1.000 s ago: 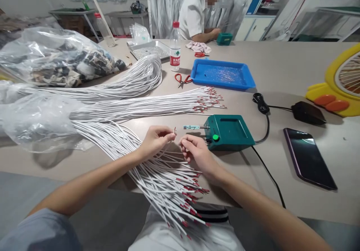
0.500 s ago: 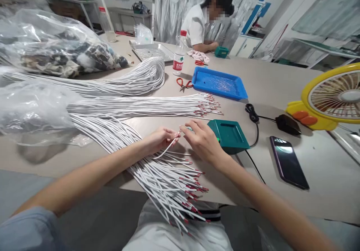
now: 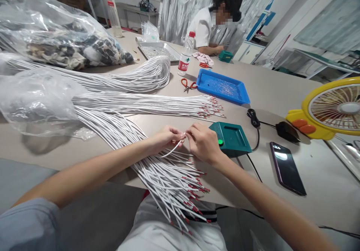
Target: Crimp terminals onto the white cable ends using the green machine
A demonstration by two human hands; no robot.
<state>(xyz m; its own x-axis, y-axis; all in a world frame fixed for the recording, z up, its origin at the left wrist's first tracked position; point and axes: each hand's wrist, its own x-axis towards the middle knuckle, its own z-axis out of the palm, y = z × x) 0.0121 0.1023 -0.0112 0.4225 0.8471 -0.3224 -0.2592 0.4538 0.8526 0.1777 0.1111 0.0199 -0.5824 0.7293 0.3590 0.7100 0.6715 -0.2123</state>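
- Your left hand is above the bench, not far in from its near edge; thumb and fingers are pressed together, clamped on one white cable close to its end.
- Your right hand is just beside it, with fingertips at the end of this same cable; the end is too small to see, so I cannot tell if these fingers are clamped on it.
- The cable you hold bends down from your left fingers toward the fanned bundle of white cables.
- This bundle lies under your left forearm and passes over the near edge of the bench; its red tips hang above your lap.
- A green device with a round green button stands just beyond your right hand, partly hidden by it.
- A straight bundle with red tips lies farther from the near edge, and behind it a looped bundle.
- Toward the far edge of the bench are a blue tray, red-handled cutters near its left end, and a bottle with a red cap.
- On the right part of the bench, a phone lies near a yellow fan.
- At the far edge, a co-worker sits with hands beside a small green box.
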